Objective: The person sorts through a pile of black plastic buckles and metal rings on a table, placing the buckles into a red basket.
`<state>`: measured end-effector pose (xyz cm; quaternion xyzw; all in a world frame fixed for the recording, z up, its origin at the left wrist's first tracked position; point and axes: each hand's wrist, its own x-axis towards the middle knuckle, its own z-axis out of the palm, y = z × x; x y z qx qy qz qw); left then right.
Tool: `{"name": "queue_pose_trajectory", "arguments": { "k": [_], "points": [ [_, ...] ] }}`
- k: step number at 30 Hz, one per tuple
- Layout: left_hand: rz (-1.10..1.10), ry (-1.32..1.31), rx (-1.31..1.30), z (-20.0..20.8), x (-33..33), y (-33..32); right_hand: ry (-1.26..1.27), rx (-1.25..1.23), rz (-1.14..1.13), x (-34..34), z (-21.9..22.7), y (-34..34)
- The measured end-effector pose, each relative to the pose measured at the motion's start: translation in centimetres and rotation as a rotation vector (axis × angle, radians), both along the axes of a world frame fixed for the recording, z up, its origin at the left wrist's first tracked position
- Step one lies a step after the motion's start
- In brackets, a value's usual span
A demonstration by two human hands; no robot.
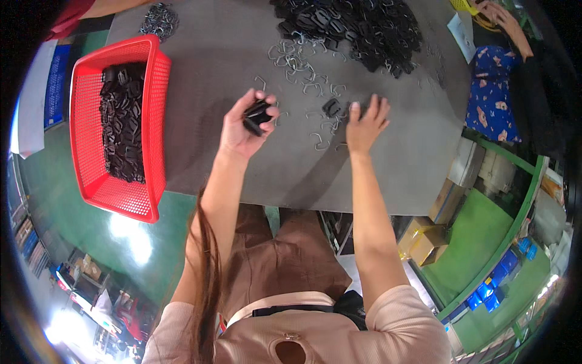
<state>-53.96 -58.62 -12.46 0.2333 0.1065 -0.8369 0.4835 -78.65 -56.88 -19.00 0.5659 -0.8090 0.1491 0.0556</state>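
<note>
My left hand is raised over the grey table, palm up, its fingers curled round several black plastic buckle-like pieces. To the right, my right hand reaches palm down over the tabletop with fingers stretched out. A dark patch shows beside its thumb; whether that is a piece or shadow I cannot tell. Just left of that thumb lies a single black plastic piece. Bent metal wire hooks are scattered between my hands, and more wire hooks lie farther off.
A large heap of black plastic pieces covers the far table. A red perforated basket, partly filled with black pieces, stands at the left. Small metal parts lie far left. Another person's hand is at far right, above a cardboard box.
</note>
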Motion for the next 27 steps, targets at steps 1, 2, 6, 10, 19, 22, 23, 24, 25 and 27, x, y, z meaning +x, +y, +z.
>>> {"name": "queue_pose_trajectory", "arguments": {
  "k": [1,2,6,10,19,22,23,24,25,27],
  "points": [
    [0.032,-0.040,-0.032,0.9,1.5,-0.2,-0.074,0.011,0.129,0.9,-0.7,-0.7],
    [0.076,-0.044,-0.051,1.8,3.4,-0.2,-0.151,0.030,0.254,3.2,-0.5,-1.7],
    [0.226,-0.209,-0.163,5.5,11.0,-1.1,-0.259,-0.045,0.419,8.5,-1.2,-6.4],
    [0.258,-0.922,-0.064,6.3,19.9,-1.0,-0.236,-0.051,0.513,11.4,-0.6,-9.3],
    [0.143,-2.323,-0.353,2.5,25.4,0.2,-0.397,0.078,0.639,10.0,3.8,-1.2],
    [0.372,-2.424,-0.702,6.5,13.3,-2.3,-0.387,-0.114,0.146,4.5,2.9,3.7],
    [0.299,-2.282,-0.775,7.1,10.9,-2.4,-0.316,-0.092,-0.012,3.7,1.9,5.4],
    [0.152,-2.350,-0.898,7.1,9.0,-2.1,-0.260,-0.067,-0.157,3.6,0.4,6.9],
    [0.000,-2.207,-0.900,5.5,7.1,-1.4,-0.197,-0.040,-0.303,3.7,-0.5,7.5],
    [-0.182,-2.046,-1.097,1.3,4.0,0.1,-0.198,-0.002,-0.065,6.0,-0.2,5.8]
  ]
}}
